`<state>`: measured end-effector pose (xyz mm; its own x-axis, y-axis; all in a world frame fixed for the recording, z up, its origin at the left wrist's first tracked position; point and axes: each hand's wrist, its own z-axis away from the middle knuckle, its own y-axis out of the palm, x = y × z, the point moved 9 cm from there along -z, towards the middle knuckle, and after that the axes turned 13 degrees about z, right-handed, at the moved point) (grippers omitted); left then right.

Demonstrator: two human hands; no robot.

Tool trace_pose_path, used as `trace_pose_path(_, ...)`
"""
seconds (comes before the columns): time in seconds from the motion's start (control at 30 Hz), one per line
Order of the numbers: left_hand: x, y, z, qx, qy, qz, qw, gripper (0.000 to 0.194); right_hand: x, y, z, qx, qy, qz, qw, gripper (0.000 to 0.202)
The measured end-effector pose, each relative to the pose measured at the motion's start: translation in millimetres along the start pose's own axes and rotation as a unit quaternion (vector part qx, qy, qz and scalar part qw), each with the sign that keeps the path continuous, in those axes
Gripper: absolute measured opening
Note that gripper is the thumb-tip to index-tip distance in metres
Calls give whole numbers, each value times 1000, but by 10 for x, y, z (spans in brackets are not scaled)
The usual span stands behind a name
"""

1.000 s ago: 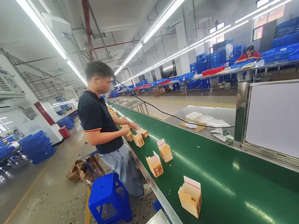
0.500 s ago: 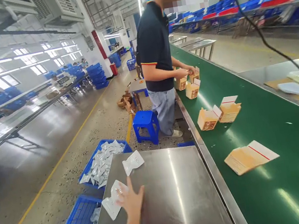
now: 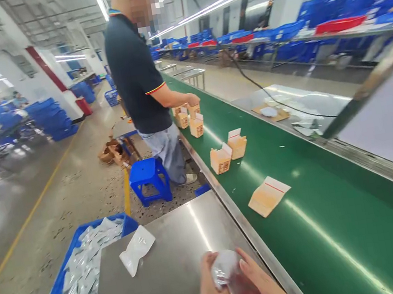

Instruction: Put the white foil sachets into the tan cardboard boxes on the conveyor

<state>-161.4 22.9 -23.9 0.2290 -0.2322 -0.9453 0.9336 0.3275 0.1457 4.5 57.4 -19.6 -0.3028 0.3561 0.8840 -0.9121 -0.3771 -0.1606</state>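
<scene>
- I'm seeing a shiny packet (image 3: pixel 226 265) near the bottom of my view, sitting upright between the two hands, over the edge of the metal table (image 3: pixel 155 285) beside the belt.
- The left hand (image 3: pixel 209 291) is pressing one side and the right hand (image 3: pixel 265 282) the other, both curling narrowly around it; I'm judging that this two-sided grip is keeping something soft and slippery from sagging (its lower part is blurring into a reddish patch I can't make out).
- A second packet (image 3: pixel 137 250) is lying flat on the table, left of the hands and well apart from them, probably because it is too floppy to stand.
- More packets (image 3: pixel 89 268) are filling a blue crate (image 3: pixel 131 222) past the table's left edge, seemingly placed for easy reach.
- On the green belt (image 3: pixel 340 204), the nearest carton (image 3: pixel 269 196) is lying collapsed, while open cartons (image 3: pixel 221 159) are standing farther up.
- Beyond, a co-worker (image 3: pixel 133 62) is reaching towards other cartons.
</scene>
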Motion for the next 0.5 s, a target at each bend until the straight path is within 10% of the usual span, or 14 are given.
trace_pose_path(0.1,-123,1058,80,221,-19,45,974,65,-58,-186,2,1,21,-138,990,72)
trace_pose_path(0.2,-101,1519,-47,312,-37,42,948,89,-75,-895,79,-47,42,-150,987,71)
trace_pose_path(0.37,87,1773,-893,101,21,-33,994,105,368,-2380,133,-358,-66,12,931,50)
trace_pose_path(0.43,186,2069,-1096,76,39,-83,993,117,661,-2548,14,-393,-148,175,890,35)
trace_pose_path(0.5,289,2352,-1207,77,39,-105,991,110,803,-2379,-273,-292,-213,341,868,25)
